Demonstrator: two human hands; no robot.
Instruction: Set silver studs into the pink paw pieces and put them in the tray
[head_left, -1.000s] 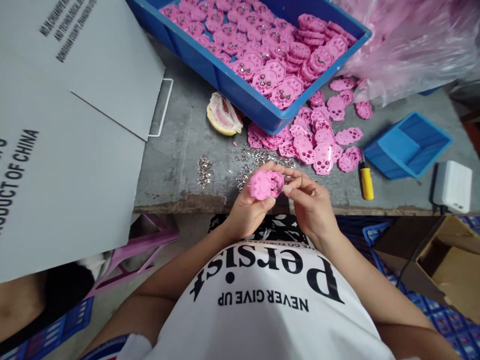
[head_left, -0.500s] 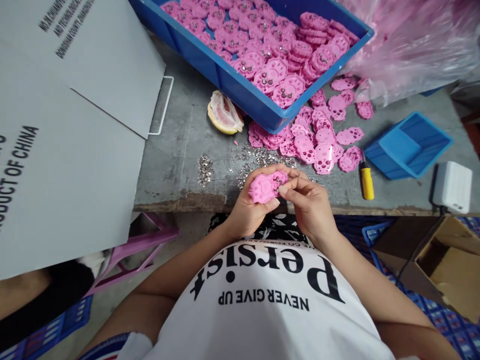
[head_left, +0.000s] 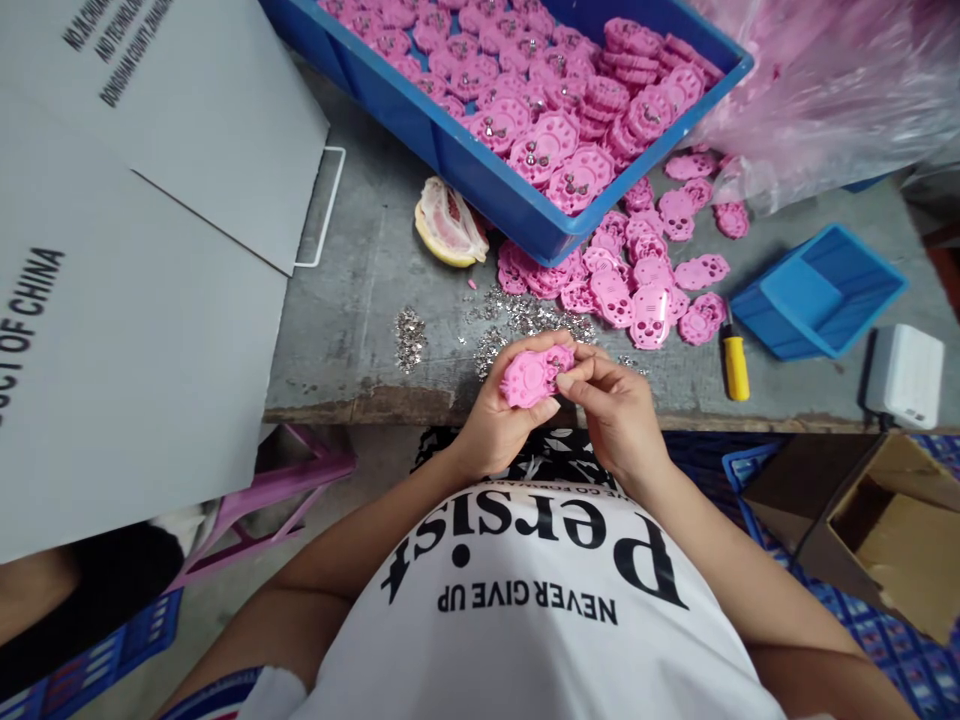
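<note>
My left hand (head_left: 501, 415) is wrapped round a pink plastic casing (head_left: 527, 378), holding it just above the table's near edge. Thumb and fingers of my right hand (head_left: 621, 405) are pinched at the casing's right end, where small metal bits show. Whatever lies between those fingertips is too small to make out. Just beyond my hands, small silver metal parts (head_left: 534, 312) lie scattered on the grey table (head_left: 352, 330), with a smaller pile (head_left: 410, 340) to the left. Loose pink casings (head_left: 651, 315) are heaped behind and to the right.
A large blue bin (head_left: 442, 140) full of pink casings stands at the back, beside a cut citrus fruit (head_left: 450, 225). On the right are a yellow-handled screwdriver (head_left: 736, 368), a small blue tray (head_left: 847, 290) and a white box-shaped device (head_left: 905, 375). A grey carton (head_left: 165, 300) flanks the left.
Both hands keep nearly the same hold on the pink casing. The view has shifted very slightly; nothing else visibly differs.
</note>
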